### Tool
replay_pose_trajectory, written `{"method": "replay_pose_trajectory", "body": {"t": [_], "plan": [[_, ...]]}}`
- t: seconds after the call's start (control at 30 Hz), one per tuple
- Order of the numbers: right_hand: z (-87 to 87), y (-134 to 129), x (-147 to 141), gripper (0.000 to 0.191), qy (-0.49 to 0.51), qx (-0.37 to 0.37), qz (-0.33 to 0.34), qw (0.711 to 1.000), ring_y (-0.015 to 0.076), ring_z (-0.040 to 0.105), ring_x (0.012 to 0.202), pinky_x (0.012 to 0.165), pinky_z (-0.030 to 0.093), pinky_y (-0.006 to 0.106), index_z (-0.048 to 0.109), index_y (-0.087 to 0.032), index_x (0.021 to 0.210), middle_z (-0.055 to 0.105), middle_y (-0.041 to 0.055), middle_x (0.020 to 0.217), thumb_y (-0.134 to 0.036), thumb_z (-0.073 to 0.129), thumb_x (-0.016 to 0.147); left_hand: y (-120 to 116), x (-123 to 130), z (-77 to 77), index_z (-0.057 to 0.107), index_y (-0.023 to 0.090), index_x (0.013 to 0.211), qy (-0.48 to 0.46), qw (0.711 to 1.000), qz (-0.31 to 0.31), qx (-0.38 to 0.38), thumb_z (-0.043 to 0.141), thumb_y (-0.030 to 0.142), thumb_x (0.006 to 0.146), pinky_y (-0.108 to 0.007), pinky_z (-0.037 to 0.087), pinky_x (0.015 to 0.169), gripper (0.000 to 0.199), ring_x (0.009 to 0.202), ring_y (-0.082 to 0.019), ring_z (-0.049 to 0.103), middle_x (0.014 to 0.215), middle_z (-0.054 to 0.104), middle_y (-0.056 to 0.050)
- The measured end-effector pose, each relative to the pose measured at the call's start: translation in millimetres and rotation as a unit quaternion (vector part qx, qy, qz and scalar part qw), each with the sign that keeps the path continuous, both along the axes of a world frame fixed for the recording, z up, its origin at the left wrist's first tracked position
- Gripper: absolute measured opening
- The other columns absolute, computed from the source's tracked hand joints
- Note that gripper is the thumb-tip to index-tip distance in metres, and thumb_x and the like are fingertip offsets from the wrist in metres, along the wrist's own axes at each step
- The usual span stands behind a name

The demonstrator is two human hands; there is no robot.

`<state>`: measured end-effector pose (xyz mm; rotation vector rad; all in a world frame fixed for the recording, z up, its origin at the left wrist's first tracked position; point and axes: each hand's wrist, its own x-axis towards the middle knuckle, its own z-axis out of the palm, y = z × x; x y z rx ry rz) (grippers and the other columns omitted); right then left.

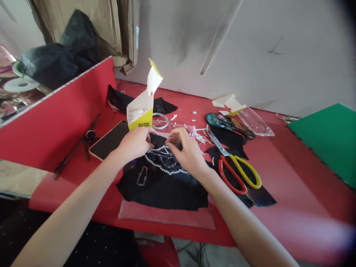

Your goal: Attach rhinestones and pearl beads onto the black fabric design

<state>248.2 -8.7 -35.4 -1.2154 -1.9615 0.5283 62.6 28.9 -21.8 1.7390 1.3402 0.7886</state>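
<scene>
A piece of black cloth [164,191] lies over a pinkish pad [167,216] on the red table. Strings of silvery beads [158,167] curve across the cloth. My left hand [138,142] is at the upper left end of the beads, its fingers bent together at the cloth; what they hold is too small to make out. Facing it, my right hand [185,150] has thumb and index finger pinched at the top of the beads, a small gap from the left. A clear, elongated frame-like piece [142,176] rests on the cloth below my left hand.
Scissors [228,155] with red and yellow handles lie right of my right hand. Behind my hands stands an open yellow-white box [141,115], near a tape ring [160,121]. A dark flat panel [109,141], white scraps, and a clear tray [257,122] lie around. Red [58,118] and green [328,141] boards flank the table.
</scene>
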Motion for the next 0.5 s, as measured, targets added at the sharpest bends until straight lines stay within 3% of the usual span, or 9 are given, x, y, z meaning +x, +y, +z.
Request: {"method": "replay_pose_trajectory", "body": {"t": [0.1, 0.23, 0.37, 0.5], "plan": [[-2.6, -1.9, -6.0, 0.019, 0.006, -0.065, 0.017, 0.998, 0.0168, 0.066, 0.079, 0.075, 0.051, 0.032, 0.043, -0.023, 0.095, 0.067, 0.0016, 0.082, -0.013, 0.053, 0.082, -4.3, -0.1, -0.8, 0.074, 0.025, 0.077, 0.086, 0.996, 0.002, -0.004, 0.078, 0.009, 0.051, -0.031, 0.044, 0.062, 0.030, 0.060, -0.021, 0.059, 0.054, 0.057, 0.002], [-8.1, -2.4, -10.9, 0.023, -0.006, -0.101, 0.008, 0.995, 0.0164, 0.065, 0.073, 0.070, 0.050, 0.031, 0.043, -0.023, 0.096, 0.067, 0.0000, 0.081, -0.013, 0.054, 0.078, -10.5, 4.4, 8.2, 0.071, 0.023, 0.099, 0.194, 0.979, -0.063, -0.015, 0.074, 0.015, 0.062, -0.034, 0.046, 0.074, 0.038, 0.078, -0.025, 0.064, 0.066, 0.062, -0.001], [-11.5, -1.2, -11.9, 0.025, -0.005, -0.115, 0.001, 0.993, 0.0156, 0.065, 0.071, 0.068, 0.049, 0.029, 0.042, -0.023, 0.094, 0.067, -0.0006, 0.080, -0.011, 0.055, 0.076, -13.5, 8.2, 18.0, 0.067, 0.019, 0.108, 0.309, 0.943, -0.119, -0.020, 0.068, 0.019, 0.070, -0.031, 0.044, 0.067, 0.038, 0.075, -0.022, 0.063, 0.082, 0.069, -0.005], [-12.1, -0.6, -11.5, 0.026, -0.010, -0.115, -0.003, 0.993, 0.0167, 0.066, 0.071, 0.069, 0.050, 0.031, 0.042, -0.024, 0.094, 0.068, -0.0005, 0.079, -0.012, 0.055, 0.075, -14.5, 8.9, 19.7, 0.066, 0.019, 0.108, 0.319, 0.939, -0.128, -0.013, 0.066, 0.019, 0.072, -0.029, 0.040, 0.060, 0.035, 0.072, -0.021, 0.062, 0.084, 0.070, -0.006]]}}
